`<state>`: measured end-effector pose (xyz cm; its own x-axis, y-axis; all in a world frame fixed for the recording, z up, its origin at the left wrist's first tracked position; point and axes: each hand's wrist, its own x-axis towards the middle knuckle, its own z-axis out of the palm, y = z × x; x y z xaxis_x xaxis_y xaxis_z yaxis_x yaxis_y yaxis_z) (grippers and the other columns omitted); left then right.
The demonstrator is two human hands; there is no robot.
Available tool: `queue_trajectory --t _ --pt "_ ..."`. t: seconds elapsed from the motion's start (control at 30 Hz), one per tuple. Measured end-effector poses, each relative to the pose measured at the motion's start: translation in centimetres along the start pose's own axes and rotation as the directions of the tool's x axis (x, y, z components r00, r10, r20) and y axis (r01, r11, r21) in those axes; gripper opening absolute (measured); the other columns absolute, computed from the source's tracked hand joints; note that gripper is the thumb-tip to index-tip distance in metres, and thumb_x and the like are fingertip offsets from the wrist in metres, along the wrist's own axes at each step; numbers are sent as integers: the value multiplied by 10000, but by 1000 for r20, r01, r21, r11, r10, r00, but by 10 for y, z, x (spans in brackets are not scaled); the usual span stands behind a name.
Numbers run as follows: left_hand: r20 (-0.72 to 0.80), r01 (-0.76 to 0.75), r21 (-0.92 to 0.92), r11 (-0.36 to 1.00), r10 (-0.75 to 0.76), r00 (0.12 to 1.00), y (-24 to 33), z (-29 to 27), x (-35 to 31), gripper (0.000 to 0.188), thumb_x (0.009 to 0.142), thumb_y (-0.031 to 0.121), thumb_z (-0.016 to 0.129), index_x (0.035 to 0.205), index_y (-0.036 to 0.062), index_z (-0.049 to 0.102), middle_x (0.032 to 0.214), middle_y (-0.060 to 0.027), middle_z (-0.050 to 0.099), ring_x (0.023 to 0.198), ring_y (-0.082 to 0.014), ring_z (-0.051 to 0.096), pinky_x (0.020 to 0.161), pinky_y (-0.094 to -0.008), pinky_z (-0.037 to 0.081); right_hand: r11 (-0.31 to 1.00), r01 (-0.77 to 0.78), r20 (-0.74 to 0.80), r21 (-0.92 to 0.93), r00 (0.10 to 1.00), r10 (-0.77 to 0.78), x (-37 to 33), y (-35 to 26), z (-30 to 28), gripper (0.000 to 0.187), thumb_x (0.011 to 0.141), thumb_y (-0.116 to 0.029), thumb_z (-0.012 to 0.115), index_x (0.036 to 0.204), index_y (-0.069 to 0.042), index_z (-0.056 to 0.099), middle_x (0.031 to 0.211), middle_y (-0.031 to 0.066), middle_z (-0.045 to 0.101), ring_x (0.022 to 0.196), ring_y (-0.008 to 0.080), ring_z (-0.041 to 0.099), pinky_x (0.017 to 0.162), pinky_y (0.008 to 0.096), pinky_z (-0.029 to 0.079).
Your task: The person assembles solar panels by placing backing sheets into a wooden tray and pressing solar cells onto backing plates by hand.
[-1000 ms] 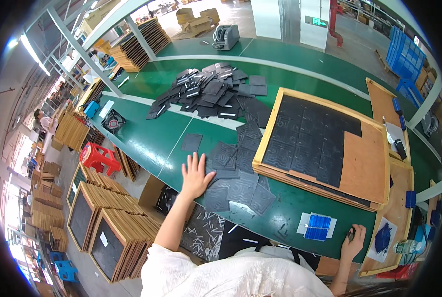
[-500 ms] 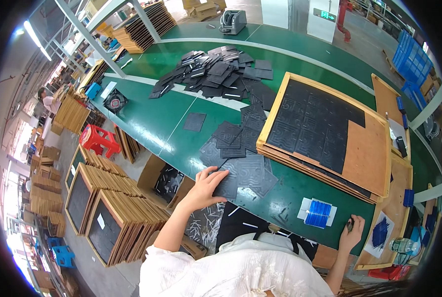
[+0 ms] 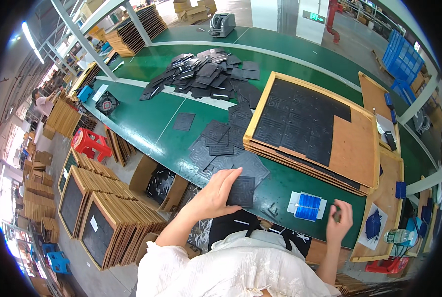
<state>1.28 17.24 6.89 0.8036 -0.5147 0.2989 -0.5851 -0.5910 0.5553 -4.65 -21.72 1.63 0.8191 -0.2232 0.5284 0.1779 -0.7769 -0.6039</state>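
Observation:
My left hand (image 3: 215, 195) grips a black square tile (image 3: 242, 192) by its left edge, thumb below and fingers above, at the table's near edge. Behind it lie loose black patterned tiles (image 3: 216, 132), some overlapping. My right hand (image 3: 340, 222) hovers by the near edge with curled fingers; a small dark thing shows between them, too small to name. Just left of that hand, a bundle of blue strips (image 3: 307, 206) sits on a white card (image 3: 293, 202). A wooden-framed board (image 3: 352, 148), partly covered with black tiles, rests on a stack of similar frames to the right.
A large heap of black tiles (image 3: 201, 74) lies farther back on the green table (image 3: 146, 111). A tape dispenser (image 3: 222, 24) and a small fan (image 3: 107, 102) stand on it. Framed boards (image 3: 124, 218) and a carton (image 3: 174, 193) are on the floor at left.
My left hand has moved right across the near edge, bringing a tile away from the overlapping ones. My right hand has lifted and shifted toward the blue strips. The whole view has shifted slightly.

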Motion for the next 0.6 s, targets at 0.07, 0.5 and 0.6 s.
queue_trajectory --t 0.07,0.5,0.6 --pt "-91 -105 -27 994 102 991 11 11 10 1107 592 100 920 1487 -10 277 1335 -211 529 1198 -410 524 1046 -486 410 977 48 135 207 988 -77 13 -33 19 210 817 52 668 1011 -28 680 895 68 656 735 143 574 623 250 445" --pt "420 312 -738 -598 -46 906 44 107 23 779 960 535 598 1581 231 240 1444 -107 461 1302 -285 490 1041 -567 451 725 675 86 136 721 -687 36 -83 55 300 701 -267 761 923 -86 674 886 41 624 653 215 603 528 334 469" --pt "544 417 -772 -479 -159 824 58 99 28 702 987 256 591 1594 225 238 1425 -74 489 1249 -251 546 1015 -517 475 729 660 317 180 663 -679 24 -92 53 382 642 -259 832 947 -100 665 895 40 635 683 227 626 560 345 481"
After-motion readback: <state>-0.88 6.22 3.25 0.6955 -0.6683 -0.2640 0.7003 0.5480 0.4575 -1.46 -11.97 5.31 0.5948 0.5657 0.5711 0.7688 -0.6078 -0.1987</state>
